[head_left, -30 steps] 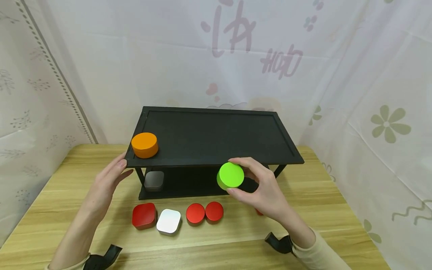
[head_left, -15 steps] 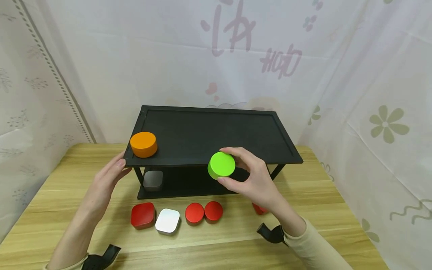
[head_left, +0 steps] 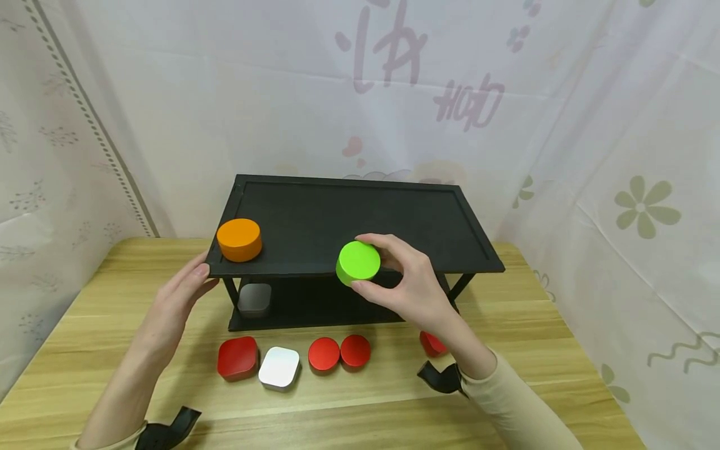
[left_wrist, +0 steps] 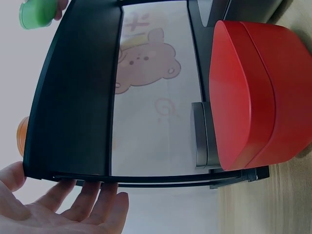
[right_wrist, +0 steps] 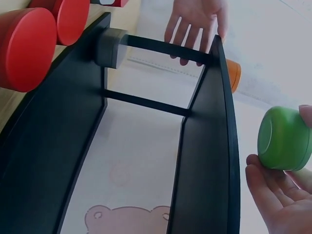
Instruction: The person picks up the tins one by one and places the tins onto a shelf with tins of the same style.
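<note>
My right hand (head_left: 416, 284) pinches a bright green round box (head_left: 358, 261) between thumb and fingers. In the head view the box overlaps the front edge of a black two-tier shelf (head_left: 349, 212); the right wrist view shows the green box (right_wrist: 280, 141) apart from the upper board. My left hand (head_left: 171, 306) is at the shelf's left end. Its thumb touches the top corner, and its fingers (left_wrist: 85, 202) lie straight along the end. Beside it, an orange round box (head_left: 239, 240) sits on the top board.
A grey square box (head_left: 255, 300) stands on the lower board at left. On the wooden table in front lie a red square box (head_left: 239, 359), a white square box (head_left: 279, 369), and two red round boxes (head_left: 324, 355). Another red box (head_left: 432, 344) is partly hidden by my right arm.
My right hand has moved left and up with the green round box, toward the level of the top board. My left hand has stayed at the shelf's end.
</note>
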Tool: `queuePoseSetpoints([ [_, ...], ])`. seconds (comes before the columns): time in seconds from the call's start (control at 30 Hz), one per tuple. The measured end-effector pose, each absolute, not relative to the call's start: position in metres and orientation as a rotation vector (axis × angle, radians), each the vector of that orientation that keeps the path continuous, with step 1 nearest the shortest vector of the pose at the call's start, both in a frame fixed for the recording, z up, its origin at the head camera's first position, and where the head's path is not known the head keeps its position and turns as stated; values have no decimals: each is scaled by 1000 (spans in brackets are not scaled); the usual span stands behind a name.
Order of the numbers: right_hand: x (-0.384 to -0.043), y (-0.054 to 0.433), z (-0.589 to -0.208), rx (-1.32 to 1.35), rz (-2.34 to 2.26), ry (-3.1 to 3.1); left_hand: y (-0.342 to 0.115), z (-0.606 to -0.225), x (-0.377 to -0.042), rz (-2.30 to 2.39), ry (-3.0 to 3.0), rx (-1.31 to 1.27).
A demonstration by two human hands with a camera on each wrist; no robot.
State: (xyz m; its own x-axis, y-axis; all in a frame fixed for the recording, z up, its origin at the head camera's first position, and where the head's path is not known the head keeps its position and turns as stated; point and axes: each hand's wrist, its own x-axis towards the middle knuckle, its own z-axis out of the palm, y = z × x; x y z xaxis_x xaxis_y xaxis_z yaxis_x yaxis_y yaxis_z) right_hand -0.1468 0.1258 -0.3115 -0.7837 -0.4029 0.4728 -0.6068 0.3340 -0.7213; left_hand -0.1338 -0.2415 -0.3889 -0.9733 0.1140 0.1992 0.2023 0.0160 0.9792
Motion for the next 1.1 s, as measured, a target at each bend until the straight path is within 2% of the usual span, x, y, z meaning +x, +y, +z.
queuePoseSetpoints([
  [1.1,-177,92,-287,873,1458,-2501,-241,-388,-134,-2148,-2155,-357],
])
